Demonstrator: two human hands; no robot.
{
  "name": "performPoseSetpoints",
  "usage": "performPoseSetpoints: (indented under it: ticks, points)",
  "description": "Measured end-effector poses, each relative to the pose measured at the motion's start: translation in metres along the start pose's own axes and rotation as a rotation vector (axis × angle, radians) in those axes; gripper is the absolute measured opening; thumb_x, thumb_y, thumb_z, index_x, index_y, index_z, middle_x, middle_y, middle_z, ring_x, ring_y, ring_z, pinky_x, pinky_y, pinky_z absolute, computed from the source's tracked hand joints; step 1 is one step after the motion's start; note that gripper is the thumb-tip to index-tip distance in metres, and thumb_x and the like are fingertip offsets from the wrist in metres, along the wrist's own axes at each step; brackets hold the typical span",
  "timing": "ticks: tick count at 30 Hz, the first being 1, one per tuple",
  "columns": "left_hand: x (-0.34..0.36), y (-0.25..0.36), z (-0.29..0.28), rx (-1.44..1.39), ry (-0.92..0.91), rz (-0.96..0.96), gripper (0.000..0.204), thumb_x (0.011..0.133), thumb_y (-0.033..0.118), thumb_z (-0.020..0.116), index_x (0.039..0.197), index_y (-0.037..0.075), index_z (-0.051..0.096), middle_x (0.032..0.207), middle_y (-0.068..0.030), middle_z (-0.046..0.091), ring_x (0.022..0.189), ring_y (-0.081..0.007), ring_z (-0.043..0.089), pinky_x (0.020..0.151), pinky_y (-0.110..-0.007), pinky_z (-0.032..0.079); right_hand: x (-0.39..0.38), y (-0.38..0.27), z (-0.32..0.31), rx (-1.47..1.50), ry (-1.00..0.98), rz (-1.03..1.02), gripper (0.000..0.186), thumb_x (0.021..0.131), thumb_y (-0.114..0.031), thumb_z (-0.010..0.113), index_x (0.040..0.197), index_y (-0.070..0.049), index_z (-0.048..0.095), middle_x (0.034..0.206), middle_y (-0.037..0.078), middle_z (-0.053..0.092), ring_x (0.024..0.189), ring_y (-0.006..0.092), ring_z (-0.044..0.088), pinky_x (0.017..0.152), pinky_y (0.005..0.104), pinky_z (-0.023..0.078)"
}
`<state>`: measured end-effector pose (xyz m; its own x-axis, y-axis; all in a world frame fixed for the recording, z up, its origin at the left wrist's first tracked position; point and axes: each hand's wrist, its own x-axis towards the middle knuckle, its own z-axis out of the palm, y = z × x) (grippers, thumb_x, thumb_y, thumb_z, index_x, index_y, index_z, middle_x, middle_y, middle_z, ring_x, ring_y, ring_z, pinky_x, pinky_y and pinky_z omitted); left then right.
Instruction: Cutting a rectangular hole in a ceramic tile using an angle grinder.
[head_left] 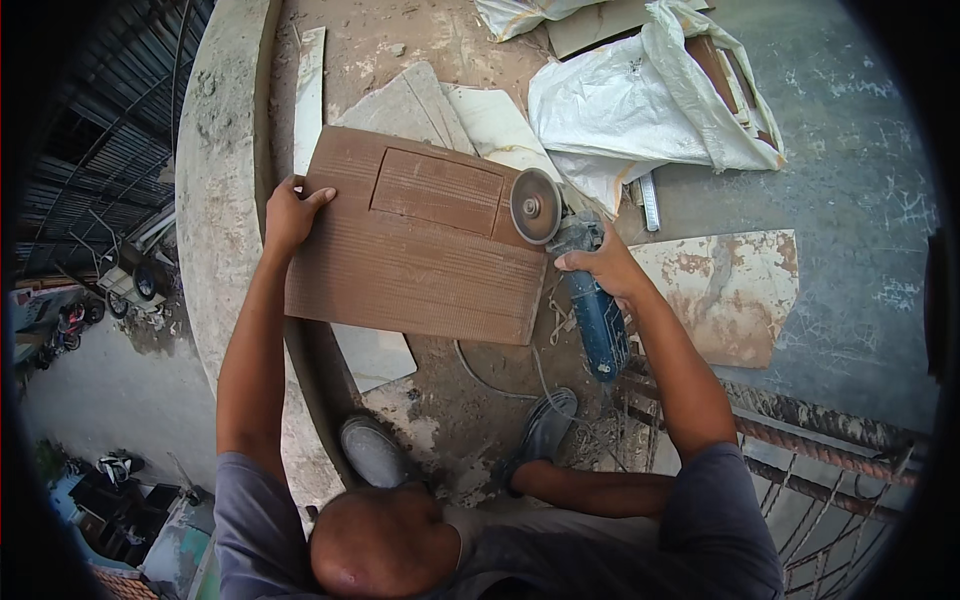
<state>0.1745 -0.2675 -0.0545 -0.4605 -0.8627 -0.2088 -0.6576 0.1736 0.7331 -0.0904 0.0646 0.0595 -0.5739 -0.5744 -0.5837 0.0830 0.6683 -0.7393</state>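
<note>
A large brown ribbed tile (420, 275) is tilted in front of me, its back side up. Cut lines mark out a rectangle (438, 188) in its upper part. My left hand (292, 212) is closed on the tile's left edge, thumb on top. In my right hand (605, 262) is a blue angle grinder (597, 325), gripped around its body near the head. The grinder's round disc (535, 206) is at the tile's right edge, beside the end of the rectangle. Whether the disc is spinning or touching the tile, I cannot tell.
White sacks (620, 110) with tile pieces lie at the far right. Broken tiles (410, 105) lie behind the brown one, and a stained slab (720, 290) to the right. A low concrete wall (225, 190) curves along the left. A cord (485, 380) runs near my shoes (375, 450). Rusty rebar (830, 450) stands at right.
</note>
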Motion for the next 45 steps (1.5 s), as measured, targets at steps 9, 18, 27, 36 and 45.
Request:
performPoseSetpoints:
  ticks: [9, 18, 27, 36, 45]
  points:
    - [-0.154, -0.036, 0.033, -0.818, 0.397, -0.377, 0.067, 0.086, 0.035, 0.072, 0.127, -0.007, 0.04, 0.115, -0.0165, 0.053, 0.111, -0.029, 0.051, 0.094, -0.044, 0.043, -0.036, -0.008, -0.013, 0.052, 0.085, 0.0, 0.084, 0.065, -0.006, 0.08, 0.135, -0.001, 0.035, 0.107, 0.013, 0.06, 0.089, 0.0197, 0.063, 0.073, 0.0317, 0.055]
    - [-0.106, -0.028, 0.06, -1.212, 0.079, -0.345, 0.047, 0.096, 0.018, 0.059, 0.131, -0.005, 0.037, 0.131, -0.0165, 0.052, 0.121, -0.0268, 0.051, 0.104, -0.044, 0.04, -0.038, -0.005, -0.015, 0.004, 0.039, 0.065, 0.087, 0.065, -0.005, 0.079, 0.14, -0.001, 0.034, 0.107, 0.012, 0.06, 0.089, 0.0182, 0.062, 0.076, 0.0307, 0.053]
    - [0.005, -0.024, 0.04, -1.006, -0.133, -0.259, 0.052, 0.093, 0.027, 0.064, 0.126, -0.007, 0.044, 0.121, -0.0195, 0.057, 0.112, -0.0268, 0.056, 0.1, -0.04, 0.043, -0.017, -0.016, 0.024, -0.142, -0.094, -0.029, 0.089, 0.062, -0.01, 0.083, 0.136, 0.004, 0.035, 0.111, 0.013, 0.059, 0.095, 0.02, 0.06, 0.082, 0.0319, 0.051]
    - [-0.099, -0.009, 0.067, -1.144, -0.175, -0.261, 0.041, 0.093, 0.014, 0.063, 0.123, -0.006, 0.044, 0.117, -0.0183, 0.059, 0.105, -0.0237, 0.06, 0.095, -0.037, 0.047, -0.006, -0.01, 0.045, -0.239, -0.129, -0.058, 0.094, 0.061, -0.013, 0.084, 0.137, 0.006, 0.032, 0.116, 0.016, 0.056, 0.104, 0.0218, 0.056, 0.089, 0.0336, 0.048]
    - [-0.097, -0.003, 0.081, -1.134, -0.088, -0.292, 0.034, 0.094, 0.009, 0.058, 0.121, -0.007, 0.044, 0.116, -0.0201, 0.059, 0.101, -0.0237, 0.061, 0.091, -0.036, 0.048, 0.013, 0.009, 0.048, -0.306, -0.069, -0.039, 0.096, 0.064, -0.01, 0.082, 0.14, 0.007, 0.025, 0.112, 0.017, 0.059, 0.087, 0.0198, 0.062, 0.071, 0.0316, 0.055]
